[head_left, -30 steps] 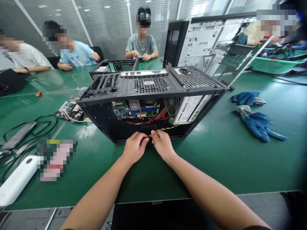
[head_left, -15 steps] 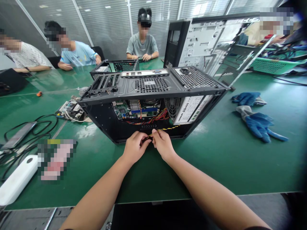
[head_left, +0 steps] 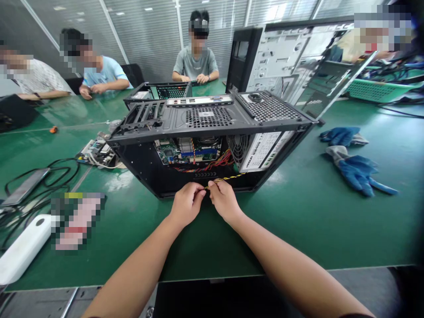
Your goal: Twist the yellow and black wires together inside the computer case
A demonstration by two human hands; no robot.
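Observation:
A black computer case [head_left: 212, 121] lies on its side on the green table [head_left: 298, 221], its open side facing me, with the motherboard [head_left: 185, 152], coloured wires and a power supply [head_left: 261, 150] inside. A twisted yellow-and-black cable [head_left: 228, 178] runs out of the case near the power supply. My left hand [head_left: 186, 205] and my right hand [head_left: 224, 199] are side by side at the case's front lower edge, both closed in a pinch on the end of that cable. What sits at the cable's tip is hidden by my fingers.
Two blue gloves [head_left: 356, 170] lie to the right. A second, upright open case [head_left: 285, 62] stands behind. At the left are a loose circuit board [head_left: 97, 152], black cables [head_left: 39, 181], a phone and a white device [head_left: 23, 249]. Several people sit around the table's far side.
My hands have stayed at the cable's end with only small finger shifts. The person in the blue shirt has drawn their hands together.

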